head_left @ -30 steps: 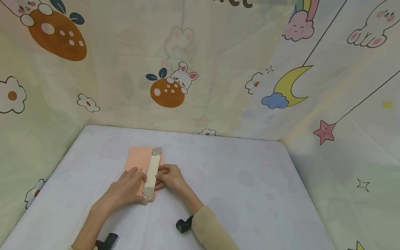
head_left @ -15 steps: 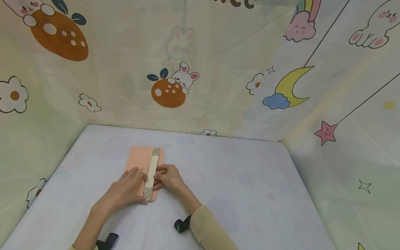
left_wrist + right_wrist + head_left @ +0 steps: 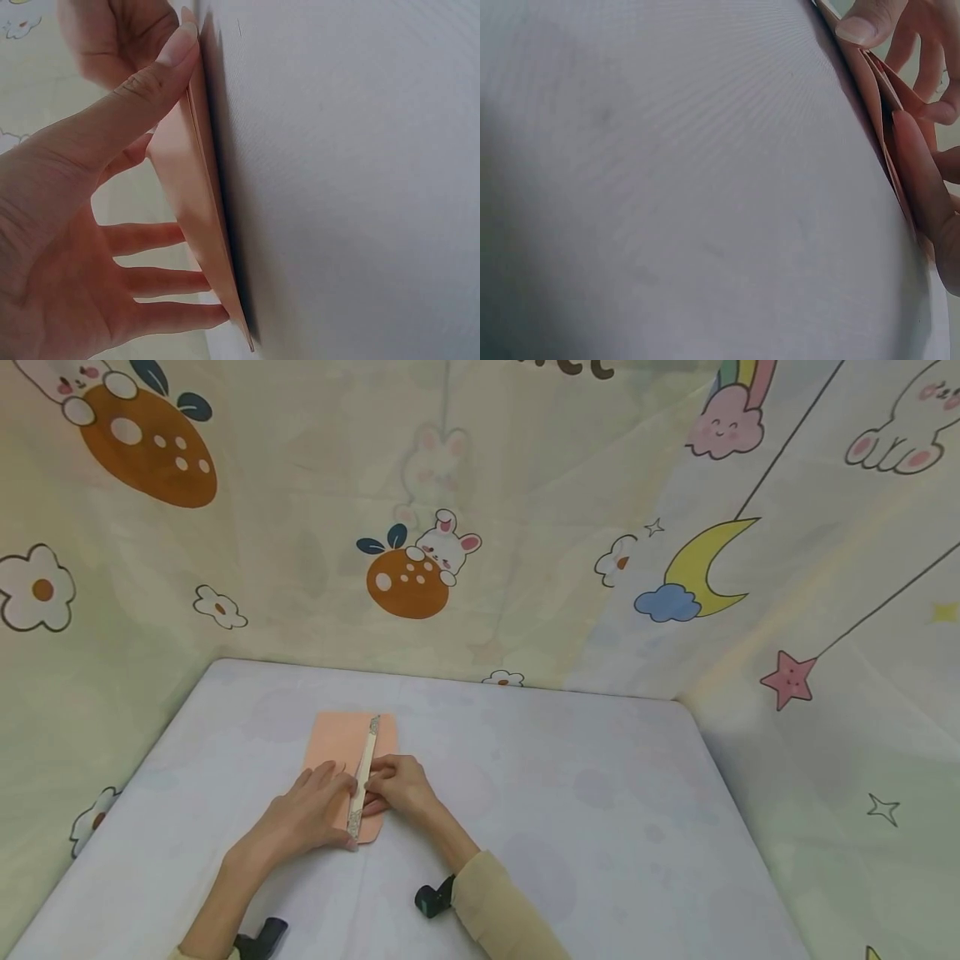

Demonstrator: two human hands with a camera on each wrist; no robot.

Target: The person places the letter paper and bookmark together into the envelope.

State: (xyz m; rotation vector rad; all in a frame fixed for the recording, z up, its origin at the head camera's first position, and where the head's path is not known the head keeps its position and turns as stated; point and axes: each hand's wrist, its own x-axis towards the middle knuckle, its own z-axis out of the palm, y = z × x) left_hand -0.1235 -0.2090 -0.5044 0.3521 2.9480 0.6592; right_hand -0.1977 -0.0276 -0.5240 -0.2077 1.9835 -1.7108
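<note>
A folded peach card point(image 3: 335, 737) lies on the table, with a cream strip point(image 3: 364, 767) that has glittery ends running along its right part. My left hand point(image 3: 296, 814) rests on the card's left side, fingers spread and fairly straight; in the left wrist view its thumb presses the near edge. With thumb and fingers, my right hand point(image 3: 405, 787) pinches the strip's right edge, which is tipped up so that the strip looks thin from above. In the right wrist view, a fingertip point(image 3: 911, 142) reaches between the card's parted layers point(image 3: 871, 82).
The white table point(image 3: 540, 827) stretches away to the right of the card. Behind and on both sides hang printed cloth walls point(image 3: 300, 527). A black wrist camera point(image 3: 433, 900) is strapped at the right cuff, another black device point(image 3: 262, 937) at the left wrist.
The cream strip has tilted up and leftward, looking narrower, and more of the peach beneath shows on its right. My right hand has shifted slightly left; my left hand stays in place.
</note>
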